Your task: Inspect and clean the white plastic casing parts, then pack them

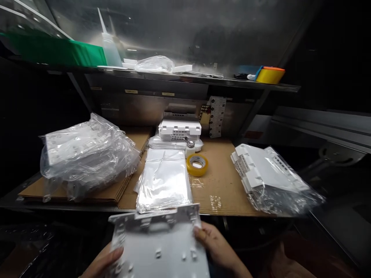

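Note:
A white moulded plastic panel [171,239] with small raised clips is held up in front of the bench edge. My left hand [106,259] grips its left side, thumb on the face. On the opposite side, my right hand [216,243] is closed round the edge, fingers partly hidden behind it. Just beyond the panel lies a stack of clear plastic bags [165,177]. Behind that stack, white plastic housings [179,129] are piled up. A roll of yellow tape [197,165] rests right of the bags, beside a small white bottle with a metal top [189,146].
Bagged white parts [89,154] are heaped on cardboard [120,193] at left. More white parts in clear bags [269,173] lie at right. A metal shelf [185,78] overhead carries a green bin [58,50], a squeeze bottle [111,50] and a yellow roll [270,75].

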